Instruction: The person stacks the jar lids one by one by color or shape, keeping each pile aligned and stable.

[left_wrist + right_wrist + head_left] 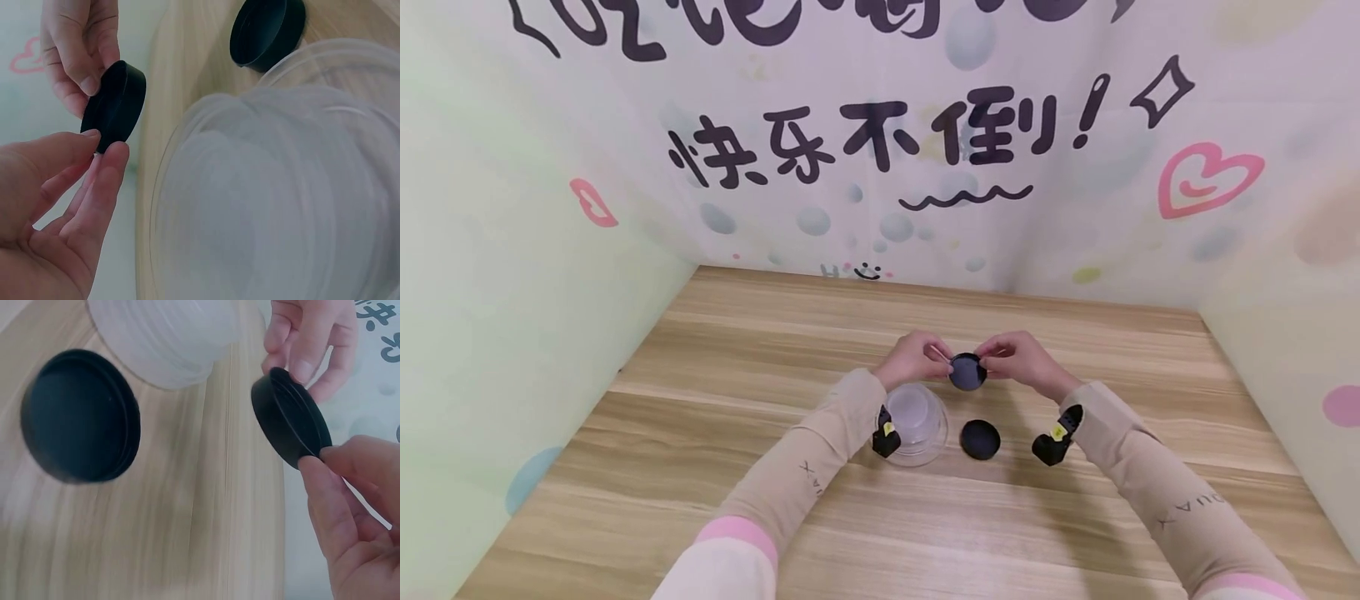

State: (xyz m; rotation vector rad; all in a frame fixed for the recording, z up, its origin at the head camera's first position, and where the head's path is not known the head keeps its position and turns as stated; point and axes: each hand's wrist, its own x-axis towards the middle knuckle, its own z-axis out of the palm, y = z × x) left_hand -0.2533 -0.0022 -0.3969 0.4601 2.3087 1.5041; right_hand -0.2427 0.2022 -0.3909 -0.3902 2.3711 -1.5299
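Note:
Both hands hold one round black lid (967,372) between them, above the far part of the table. My left hand (916,358) pinches its left edge between thumb and fingers, and my right hand (1019,362) pinches the right edge. In the right wrist view the held lid (290,419) is tilted, with its hollow, ridged inside partly showing. A second black lid (981,439) lies on the table nearer to me, its hollow side up. Left of it stands a clear plastic container (917,421), round and stepped; in the left wrist view the container (262,200) fills the lower right.
The wood-grain table (760,367) meets a printed cloth backdrop (820,225) at the back. Pale walls (512,275) close off the left and right sides. A small black camera (1054,442) sits at the right wrist, and another (886,437) at the left wrist partly covers the container.

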